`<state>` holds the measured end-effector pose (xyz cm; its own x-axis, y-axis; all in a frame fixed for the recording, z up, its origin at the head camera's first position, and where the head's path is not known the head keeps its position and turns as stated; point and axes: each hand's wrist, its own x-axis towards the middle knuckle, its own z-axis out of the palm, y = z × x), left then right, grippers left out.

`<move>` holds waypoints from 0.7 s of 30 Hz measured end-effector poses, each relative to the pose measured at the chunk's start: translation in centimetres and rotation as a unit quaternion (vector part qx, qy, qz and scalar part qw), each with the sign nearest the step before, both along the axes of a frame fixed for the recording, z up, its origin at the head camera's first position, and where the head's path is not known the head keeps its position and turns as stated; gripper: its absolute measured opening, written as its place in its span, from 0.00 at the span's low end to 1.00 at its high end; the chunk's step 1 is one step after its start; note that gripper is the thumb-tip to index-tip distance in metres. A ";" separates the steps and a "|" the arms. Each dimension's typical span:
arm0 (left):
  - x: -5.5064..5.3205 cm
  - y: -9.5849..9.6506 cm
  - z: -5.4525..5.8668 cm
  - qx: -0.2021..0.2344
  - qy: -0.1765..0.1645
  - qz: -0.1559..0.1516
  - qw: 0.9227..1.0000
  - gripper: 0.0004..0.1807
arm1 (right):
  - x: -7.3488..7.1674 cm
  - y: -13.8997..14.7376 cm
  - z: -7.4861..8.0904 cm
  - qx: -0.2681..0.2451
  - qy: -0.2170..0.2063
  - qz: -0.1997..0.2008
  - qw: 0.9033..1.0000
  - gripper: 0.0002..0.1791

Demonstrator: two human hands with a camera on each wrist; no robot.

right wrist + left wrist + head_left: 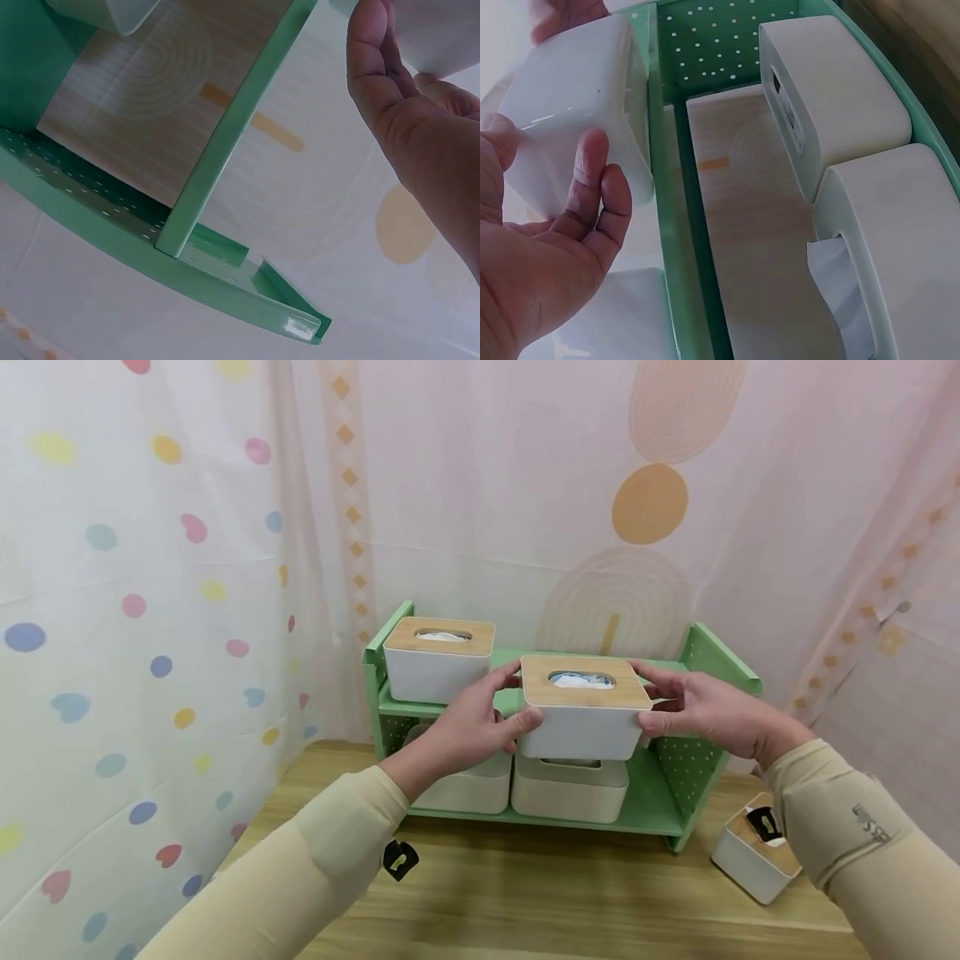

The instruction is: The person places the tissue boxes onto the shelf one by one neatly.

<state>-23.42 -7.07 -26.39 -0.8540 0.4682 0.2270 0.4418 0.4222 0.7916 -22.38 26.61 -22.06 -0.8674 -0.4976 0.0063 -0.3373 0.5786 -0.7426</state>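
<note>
Between both hands is a white tissue box (581, 727) with a wooden lid and tissue showing in its oval slot. My left hand (480, 718) grips its left end, thumb at the front corner; in the left wrist view the fingers (592, 172) lie along its side. My right hand (701, 708) holds the opposite end, thumb in front and fingers behind. The box is in front of the upper shelf of a green rack (667, 777). Left of it, a matching tissue box (438, 668) stands on that upper shelf.
Two cream tissue boxes sit side by side on the lower shelf, the right one (570, 797) below the held box. Another wooden-lidded tissue box (753, 852) rests on the wooden table (480, 893) right of the rack. Patterned curtains (487, 485) hang behind.
</note>
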 end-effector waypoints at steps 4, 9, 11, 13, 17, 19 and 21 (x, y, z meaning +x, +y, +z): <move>0.2 0.1 -0.4 0.003 0.000 0.008 1.000 0.49 | 0.0 -0.2 -0.3 0.009 0.011 -0.013 1.000 0.49; 0.6 0.7 -0.5 0.004 0.047 0.049 0.998 0.44 | 0.1 -1.0 -0.6 -0.003 0.029 -0.050 0.998 0.45; 0.7 1.1 -0.6 -0.001 0.084 0.077 0.993 0.42 | 0.2 -1.3 -0.7 -0.018 0.033 -0.069 0.997 0.44; 0.8 1.5 -0.7 -0.011 0.131 0.107 0.986 0.39 | 0.4 -1.8 -0.9 -0.026 0.046 -0.092 0.994 0.42; 1.0 2.0 -1.2 -0.047 0.266 0.150 0.951 0.29 | 0.8 -2.7 -1.4 -0.024 0.109 -0.144 0.983 0.37; 1.0 2.1 -1.4 -0.074 0.346 0.170 0.920 0.23 | 1.0 -3.1 -1.7 -0.024 0.154 -0.171 0.973 0.32; 0.8 2.1 -1.6 -0.100 0.417 0.190 0.883 0.19 | 1.2 -3.4 -2.1 -0.027 0.204 -0.200 0.958 0.26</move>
